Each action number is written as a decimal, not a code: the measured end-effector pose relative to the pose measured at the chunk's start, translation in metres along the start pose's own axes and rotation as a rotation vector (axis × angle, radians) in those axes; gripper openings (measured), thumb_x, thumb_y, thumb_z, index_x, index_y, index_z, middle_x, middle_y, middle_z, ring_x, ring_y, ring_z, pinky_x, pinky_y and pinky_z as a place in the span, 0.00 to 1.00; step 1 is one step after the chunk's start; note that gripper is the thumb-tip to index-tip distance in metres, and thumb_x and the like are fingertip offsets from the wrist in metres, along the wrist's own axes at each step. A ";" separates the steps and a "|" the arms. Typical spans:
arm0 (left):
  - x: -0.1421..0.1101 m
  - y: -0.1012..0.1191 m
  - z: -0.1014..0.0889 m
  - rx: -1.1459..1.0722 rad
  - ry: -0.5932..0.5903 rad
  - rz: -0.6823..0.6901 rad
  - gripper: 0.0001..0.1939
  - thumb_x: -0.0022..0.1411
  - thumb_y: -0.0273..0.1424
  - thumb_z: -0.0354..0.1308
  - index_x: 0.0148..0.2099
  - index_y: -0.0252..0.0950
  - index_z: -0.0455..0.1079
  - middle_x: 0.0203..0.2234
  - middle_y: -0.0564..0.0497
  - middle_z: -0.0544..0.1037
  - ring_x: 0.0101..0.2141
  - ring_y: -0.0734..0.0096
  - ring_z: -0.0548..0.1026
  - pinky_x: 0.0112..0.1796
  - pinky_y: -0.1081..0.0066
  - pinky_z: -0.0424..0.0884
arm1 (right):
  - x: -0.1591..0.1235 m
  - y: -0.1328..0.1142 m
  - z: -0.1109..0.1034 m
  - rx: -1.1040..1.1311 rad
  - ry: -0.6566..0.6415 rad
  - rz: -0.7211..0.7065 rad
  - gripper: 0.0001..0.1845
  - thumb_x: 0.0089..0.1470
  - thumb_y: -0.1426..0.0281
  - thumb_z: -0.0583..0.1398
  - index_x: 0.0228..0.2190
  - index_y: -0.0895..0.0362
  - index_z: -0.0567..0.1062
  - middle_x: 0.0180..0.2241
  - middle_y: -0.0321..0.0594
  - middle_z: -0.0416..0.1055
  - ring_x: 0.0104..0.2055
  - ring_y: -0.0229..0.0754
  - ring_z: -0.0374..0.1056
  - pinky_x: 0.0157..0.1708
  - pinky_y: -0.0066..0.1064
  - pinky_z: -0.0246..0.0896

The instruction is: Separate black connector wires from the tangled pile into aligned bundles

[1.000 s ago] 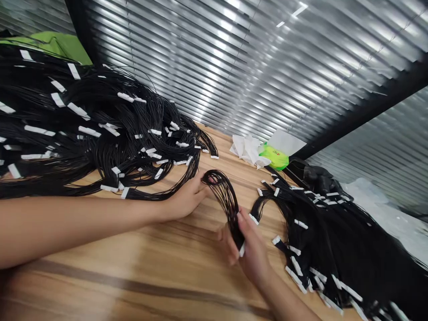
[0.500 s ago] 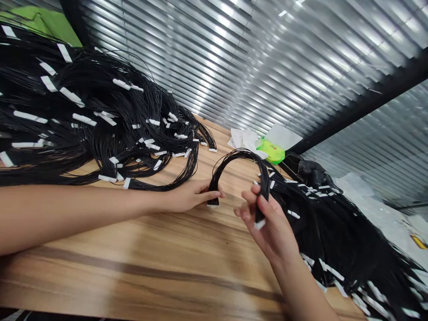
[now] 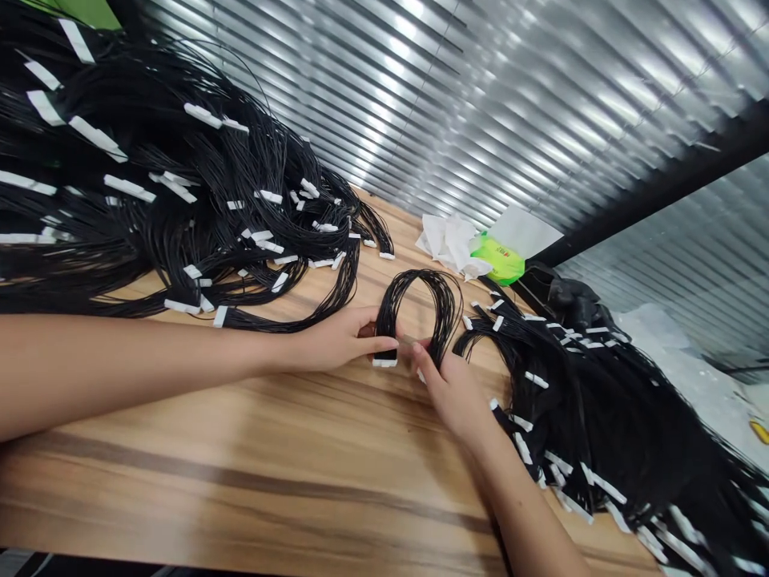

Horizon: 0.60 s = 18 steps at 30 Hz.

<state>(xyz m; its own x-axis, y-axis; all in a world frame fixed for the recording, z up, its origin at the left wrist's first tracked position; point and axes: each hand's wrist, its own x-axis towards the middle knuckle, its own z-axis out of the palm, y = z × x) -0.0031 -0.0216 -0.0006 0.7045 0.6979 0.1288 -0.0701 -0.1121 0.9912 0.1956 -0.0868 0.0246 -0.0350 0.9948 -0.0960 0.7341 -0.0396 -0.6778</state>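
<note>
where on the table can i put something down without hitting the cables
The widest bare patch of table lies between the left forearm, the right forearm and the near edge. A smaller one sits beyond the held cable loop, between the left cable pile and the white tissues. It's crowded under both the left pile and the right cable pile.

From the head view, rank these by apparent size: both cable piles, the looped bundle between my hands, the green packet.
1. Left cable pile, cut off by the frame
2. Right cable pile, also cut off
3. Looped bundle
4. Green packet
</note>
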 end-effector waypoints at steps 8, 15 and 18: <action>0.002 0.003 0.001 -0.199 0.002 -0.104 0.11 0.55 0.30 0.63 0.41 0.32 0.71 0.32 0.51 0.77 0.33 0.74 0.75 0.34 0.72 0.72 | -0.003 0.005 -0.006 0.525 -0.355 0.106 0.27 0.58 0.49 0.52 0.33 0.60 0.76 0.20 0.40 0.74 0.22 0.39 0.68 0.26 0.30 0.62; -0.001 0.007 0.001 -0.136 -0.076 -0.148 0.13 0.53 0.33 0.66 0.40 0.32 0.71 0.32 0.50 0.79 0.32 0.72 0.76 0.32 0.72 0.72 | -0.005 -0.001 0.011 0.817 -0.495 0.148 0.28 0.59 0.51 0.52 0.38 0.62 0.79 0.39 0.53 0.79 0.36 0.45 0.77 0.31 0.30 0.68; -0.003 0.009 -0.001 0.024 -0.068 -0.055 0.12 0.59 0.37 0.60 0.40 0.32 0.72 0.35 0.49 0.78 0.35 0.71 0.75 0.37 0.71 0.71 | -0.006 -0.002 0.014 0.881 -0.438 0.121 0.27 0.59 0.52 0.53 0.35 0.62 0.80 0.38 0.52 0.80 0.34 0.44 0.77 0.32 0.30 0.68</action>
<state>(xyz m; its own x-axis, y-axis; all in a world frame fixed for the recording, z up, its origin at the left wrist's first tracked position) -0.0067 -0.0241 0.0079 0.7530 0.6542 0.0707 -0.0135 -0.0921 0.9957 0.1851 -0.0938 0.0159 -0.3710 0.8636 -0.3414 -0.0105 -0.3716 -0.9283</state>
